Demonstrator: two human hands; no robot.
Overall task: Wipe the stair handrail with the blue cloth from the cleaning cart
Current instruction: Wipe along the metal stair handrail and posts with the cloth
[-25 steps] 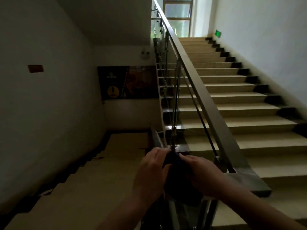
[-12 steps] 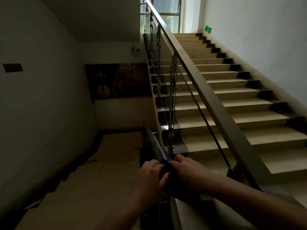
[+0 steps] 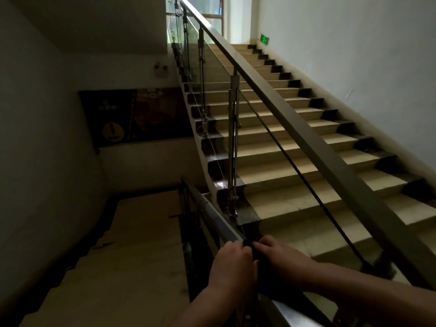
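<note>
A dark blue cloth lies over the lower metal handrail, which runs down to the left. My left hand grips the cloth from the left side of the rail. Facing it from the right, my right hand holds the same cloth with curled fingers. Most of the cloth is hidden between the hands in the dim light. A second, brown handrail climbs to the upper left beside the rising stairs.
Beige stairs rise ahead, with a white wall on the right. Glass panels on steel posts stand under the upper rail. Another flight drops away at the lower left. A dark poster hangs on the landing wall.
The view has swung left and tilted up, so the upper rail now sits further right. Both hands stay together on the cloth and have shifted onto the descending rail.
</note>
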